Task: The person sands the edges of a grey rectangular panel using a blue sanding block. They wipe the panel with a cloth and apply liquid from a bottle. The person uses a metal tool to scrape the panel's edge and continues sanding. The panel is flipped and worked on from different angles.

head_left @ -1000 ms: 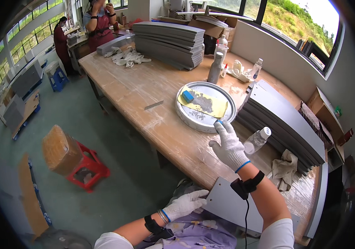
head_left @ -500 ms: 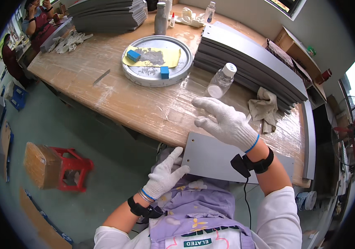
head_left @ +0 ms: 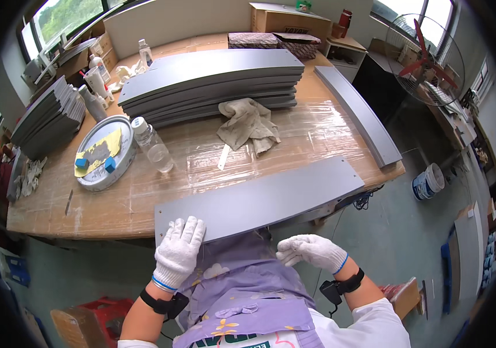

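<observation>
A long grey panel (head_left: 259, 200) with small holes at its ends lies along the near edge of the table. My left hand (head_left: 178, 250), in a white knit glove, rests flat on the panel's left end with its fingers stretched out. Off the near edge, over my lap, hovers my gloved right hand (head_left: 311, 253); its fingers are loosely bent and nothing shows in them. Beyond the panel are a crumpled grey rag (head_left: 248, 126), a thin white strip (head_left: 223, 157) and a clear bottle (head_left: 156, 152) with a white cap.
A stack of grey panels (head_left: 213, 78) stands behind the rag, with another stack (head_left: 48, 116) at the far left. A round lid (head_left: 121, 165) carries yellow sandpaper and blue blocks. One narrow panel (head_left: 361, 116) lies along the right edge. A fan (head_left: 424, 58) stands farther right.
The view has swung to the right. My left hand has moved from beside the panel's left end onto it. My right hand has come down from above the panel to its near side.
</observation>
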`<control>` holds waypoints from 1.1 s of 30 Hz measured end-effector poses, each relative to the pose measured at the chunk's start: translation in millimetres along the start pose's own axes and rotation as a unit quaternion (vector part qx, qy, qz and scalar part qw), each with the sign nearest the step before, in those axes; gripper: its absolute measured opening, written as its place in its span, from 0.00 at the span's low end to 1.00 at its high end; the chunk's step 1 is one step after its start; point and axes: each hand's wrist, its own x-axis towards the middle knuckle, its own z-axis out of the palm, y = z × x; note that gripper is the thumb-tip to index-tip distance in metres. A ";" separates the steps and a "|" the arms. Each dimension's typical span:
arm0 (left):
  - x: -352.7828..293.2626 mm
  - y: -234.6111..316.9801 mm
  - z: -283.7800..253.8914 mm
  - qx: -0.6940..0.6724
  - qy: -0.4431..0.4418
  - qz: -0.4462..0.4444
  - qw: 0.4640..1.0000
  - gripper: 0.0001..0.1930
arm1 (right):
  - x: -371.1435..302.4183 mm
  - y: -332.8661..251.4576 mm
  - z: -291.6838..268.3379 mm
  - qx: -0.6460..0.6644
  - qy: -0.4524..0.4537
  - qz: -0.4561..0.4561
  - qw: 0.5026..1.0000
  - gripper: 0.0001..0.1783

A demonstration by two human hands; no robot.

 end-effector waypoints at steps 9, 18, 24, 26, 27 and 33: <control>78.8 10.4 -73.8 -0.447 -0.175 -0.353 0.804 0.14 | 41.8 7.1 22.1 -0.104 -0.038 -0.028 0.994 0.28; 170.7 125.2 -29.9 -0.778 -0.069 -0.305 0.544 0.15 | -35.2 -17.0 1.2 -0.001 0.046 -0.375 0.926 0.40; 252.0 219.5 -9.3 -0.854 -0.138 -0.217 0.452 0.20 | -66.5 -6.4 -42.1 -0.179 0.498 -0.446 0.722 0.21; 270.3 235.4 -6.3 -0.856 -0.153 -0.212 0.446 0.21 | -70.0 -19.5 -59.2 -0.065 0.508 -0.473 0.716 0.17; 279.2 234.1 -4.0 -0.841 -0.220 -0.192 0.456 0.21 | -77.1 -33.1 -65.4 0.126 0.456 -0.476 0.741 0.15; 257.1 206.2 1.5 -0.765 -0.220 -0.165 0.582 0.27 | -121.3 -106.2 -199.3 0.317 0.327 -0.511 0.729 0.17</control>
